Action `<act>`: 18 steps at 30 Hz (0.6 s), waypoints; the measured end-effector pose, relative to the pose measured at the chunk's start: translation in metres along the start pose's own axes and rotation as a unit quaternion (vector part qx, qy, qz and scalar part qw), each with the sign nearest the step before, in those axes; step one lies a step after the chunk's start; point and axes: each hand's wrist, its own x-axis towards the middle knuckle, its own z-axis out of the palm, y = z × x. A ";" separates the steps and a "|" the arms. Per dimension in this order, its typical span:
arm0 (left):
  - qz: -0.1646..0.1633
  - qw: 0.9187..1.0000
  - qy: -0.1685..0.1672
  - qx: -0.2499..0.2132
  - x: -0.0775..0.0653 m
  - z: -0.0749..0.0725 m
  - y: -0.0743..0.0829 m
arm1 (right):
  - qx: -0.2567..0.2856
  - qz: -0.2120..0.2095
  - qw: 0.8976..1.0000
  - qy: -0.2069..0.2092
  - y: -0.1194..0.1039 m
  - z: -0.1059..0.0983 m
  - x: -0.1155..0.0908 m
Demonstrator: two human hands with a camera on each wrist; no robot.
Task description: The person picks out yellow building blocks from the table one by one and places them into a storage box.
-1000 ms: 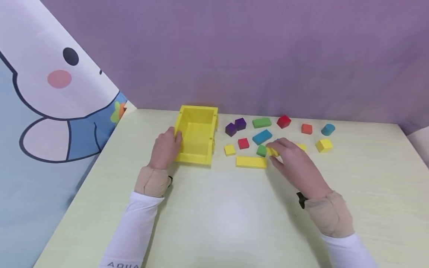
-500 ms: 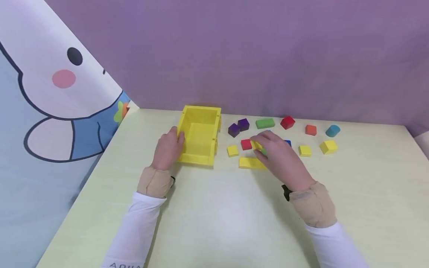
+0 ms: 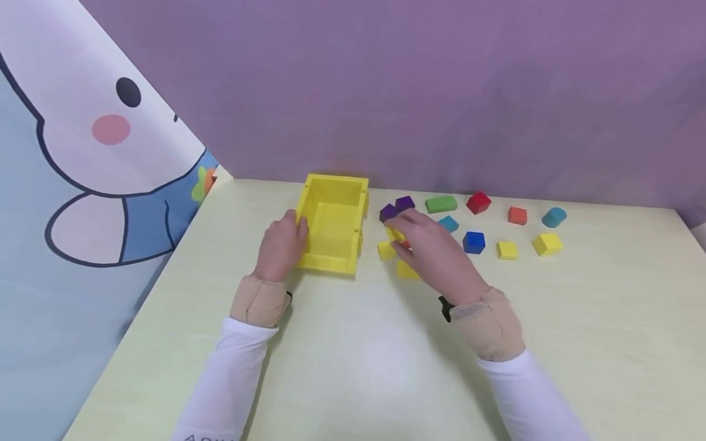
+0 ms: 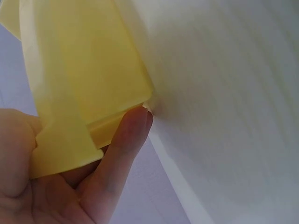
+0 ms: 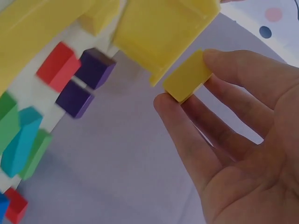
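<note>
My left hand [image 3: 280, 246] grips the left wall of an open-topped yellow bin [image 3: 331, 233]; in the left wrist view the fingers curl round its edge [image 4: 65, 161]. No blocks show inside the bin. My right hand [image 3: 444, 260] pinches a small yellow block [image 5: 188, 75] between thumb and fingertips, just right of the bin and raised over other blocks. Beneath that hand, partly hidden, lie a long yellow block [image 3: 407, 269], a square yellow block [image 3: 386, 250] and a red one. Two purple cubes [image 3: 405, 203] sit just behind the fingers.
Farther right on the pale table [image 3: 358, 367] lie a green block [image 3: 441, 204], a teal block [image 3: 448, 225], a red cube [image 3: 478, 203], an orange-red block [image 3: 517, 215], a blue cylinder [image 3: 554, 217], a blue cube [image 3: 474, 242] and yellow blocks [image 3: 548, 244]. A purple cloth [image 3: 419, 92] hangs behind.
My right hand has carried the yellow block leftward toward the bin, uncovering the blue cube and a square yellow block. My left hand stays on the bin. The whole view has shifted slightly.
</note>
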 end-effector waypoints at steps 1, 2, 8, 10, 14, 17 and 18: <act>-0.001 1.000 0.000 0.002 0.000 0.000 0.000 | -0.001 -0.002 1.000 0.000 -0.002 0.001 0.002; -0.002 1.000 0.000 0.002 -0.001 0.000 0.000 | -0.003 -0.004 1.000 0.000 -0.004 0.002 0.005; -0.001 1.000 0.009 0.012 -0.002 0.000 0.003 | -0.006 -0.040 0.999 0.002 -0.019 0.010 0.022; 0.000 1.000 0.010 0.013 -0.003 0.000 0.003 | -0.004 -0.049 0.999 0.001 -0.023 0.013 0.027; 0.002 1.000 0.007 0.012 -0.002 0.001 0.003 | 0.002 -0.065 0.998 0.002 -0.030 0.019 0.034; 0.001 1.000 0.005 0.012 -0.002 0.000 0.003 | 0.009 -0.077 0.997 0.010 -0.032 0.023 0.039; 0.000 1.000 0.005 0.012 -0.002 0.000 0.003 | 0.011 -0.081 0.997 0.013 -0.033 0.024 0.040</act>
